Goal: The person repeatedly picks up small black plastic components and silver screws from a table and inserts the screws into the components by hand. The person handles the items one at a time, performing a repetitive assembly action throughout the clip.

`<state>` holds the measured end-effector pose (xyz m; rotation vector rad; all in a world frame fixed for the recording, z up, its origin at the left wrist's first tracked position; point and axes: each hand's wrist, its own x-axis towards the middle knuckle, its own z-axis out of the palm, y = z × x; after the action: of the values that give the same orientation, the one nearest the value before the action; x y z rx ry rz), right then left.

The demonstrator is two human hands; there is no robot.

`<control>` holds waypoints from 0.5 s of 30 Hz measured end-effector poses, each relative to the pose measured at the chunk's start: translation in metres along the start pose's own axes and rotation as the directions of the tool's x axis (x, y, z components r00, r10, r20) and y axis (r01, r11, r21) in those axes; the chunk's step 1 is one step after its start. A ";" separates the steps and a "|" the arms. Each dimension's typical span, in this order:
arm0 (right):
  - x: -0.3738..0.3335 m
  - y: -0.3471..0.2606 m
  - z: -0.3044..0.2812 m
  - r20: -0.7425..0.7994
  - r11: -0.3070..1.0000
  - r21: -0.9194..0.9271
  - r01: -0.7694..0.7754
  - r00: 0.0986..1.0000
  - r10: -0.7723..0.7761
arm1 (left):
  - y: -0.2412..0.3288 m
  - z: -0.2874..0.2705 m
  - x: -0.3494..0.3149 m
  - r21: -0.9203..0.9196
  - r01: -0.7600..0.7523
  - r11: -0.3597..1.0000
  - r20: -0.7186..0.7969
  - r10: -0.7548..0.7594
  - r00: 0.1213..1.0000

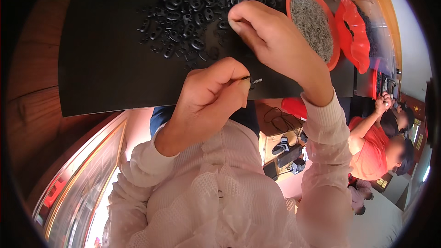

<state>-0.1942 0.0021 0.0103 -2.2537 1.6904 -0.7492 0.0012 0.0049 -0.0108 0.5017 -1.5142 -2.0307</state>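
My left hand (209, 100) is closed in a pinch over the near edge of the black table. Between its thumb and forefinger is a small black plastic piece (246, 78), mostly covered by the fingers. A short metal spring (257, 81) sticks out of it to the right. My right hand (280, 39) hovers at the right side of a pile of black two-hole cord locks (197, 2). Its thumb and fingertips are pressed together, and whatever they may hold is hidden. Close by on its right stands an orange-red bowl (335, 48) full of small metal springs (312, 23).
A red wavy-rimmed dish (351, 34) stands beyond the bowl, with dark parts behind it. Under the table's right side are cables (281, 119) and black adapters (288, 155). A person in an orange-red shirt (370, 151) sits at the right, a hand (382, 103) raised.
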 end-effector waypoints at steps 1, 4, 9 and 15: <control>0.004 -0.001 0.001 0.021 0.999 -0.034 0.004 1.000 -0.004 | 0.000 -0.001 -0.001 -0.006 -0.011 1.000 -0.009 0.011 1.000; 0.007 -0.003 0.002 0.075 0.985 -0.170 0.000 0.997 0.013 | -0.001 -0.002 -0.001 0.007 -0.024 1.000 -0.007 0.024 1.000; 0.000 -0.001 -0.009 0.135 0.969 -0.245 -0.042 0.988 0.077 | -0.005 -0.005 0.000 0.069 -0.089 0.994 0.024 0.088 0.996; 0.000 -0.006 -0.009 0.111 0.972 -0.234 -0.012 0.993 0.039 | -0.010 -0.005 0.001 0.073 -0.151 0.986 0.028 0.149 0.988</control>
<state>-0.1936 0.0053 0.0206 -2.3694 1.8316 -0.4238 0.0013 0.0032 -0.0216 0.3832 -1.5969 -1.8760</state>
